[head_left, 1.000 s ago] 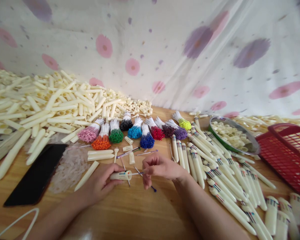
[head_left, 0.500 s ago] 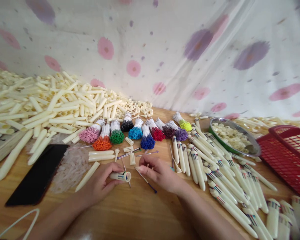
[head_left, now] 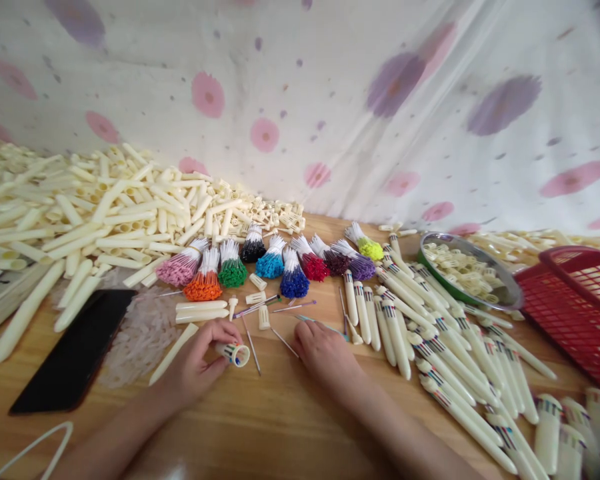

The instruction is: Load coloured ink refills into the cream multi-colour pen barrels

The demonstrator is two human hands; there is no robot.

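My left hand (head_left: 203, 353) is closed around a cream multicolour pen barrel (head_left: 233, 353), its round open end tilted toward me and coloured pieces showing inside. My right hand (head_left: 325, 350) rests low over the table with its fingers curled. From under those fingers a thin pen refill (head_left: 285, 343) sticks out to the left; whether they grip it is hidden. Just beyond the knuckles lies a light-blue refill (head_left: 307, 319). Between the hands another refill (head_left: 251, 343) lies on the wood, near a small slotted cream part (head_left: 264, 318).
Bundles of refills, such as orange (head_left: 203, 283) and blue (head_left: 295, 280), stand in an arc ahead. Cream barrels (head_left: 110, 200) are heaped at left, behind a black phone (head_left: 75, 350). Assembled pens (head_left: 445, 347), a bowl (head_left: 467, 270) of small parts and a red basket (head_left: 565, 307) are at right.
My right hand has moved slightly right and forward, and its fingers have curled down over the refill it was pinching. The left hand has drawn the barrel a little to the left.
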